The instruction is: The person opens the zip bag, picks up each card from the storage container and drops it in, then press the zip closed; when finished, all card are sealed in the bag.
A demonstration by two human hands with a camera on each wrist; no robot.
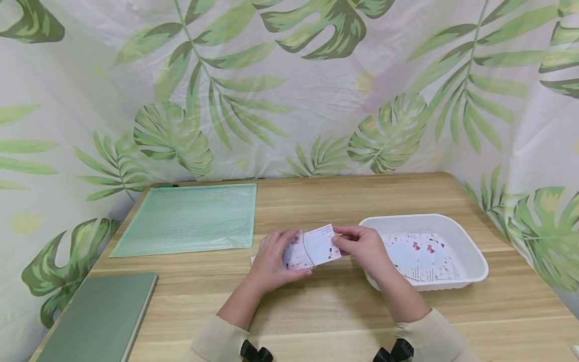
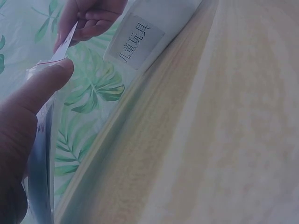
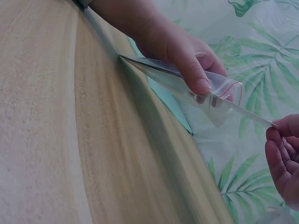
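Observation:
My left hand (image 1: 271, 259) grips a small clear zip bag (image 3: 232, 89) with a red line along its mouth. A white card (image 1: 326, 242) printed with small pink and dark figures lies partly inside the bag and sticks out at its right end. The fingertips and thumb of my right hand (image 1: 365, 247) pinch the card's outer edge. In the left wrist view, my left thumb (image 2: 49, 84) lies along the bag near its mouth. Something dark and flat also shows within the bag; its kind is unclear.
Right of my hands stands a white plastic tub (image 1: 480, 264) holding similar printed cards (image 1: 422, 254); its side bears a label (image 2: 135, 41) with Chinese characters. A green mesh pouch (image 1: 190, 218) lies back left, and a green notebook (image 1: 99, 317) front left. A leaf-print cloth (image 1: 316, 110) hangs behind.

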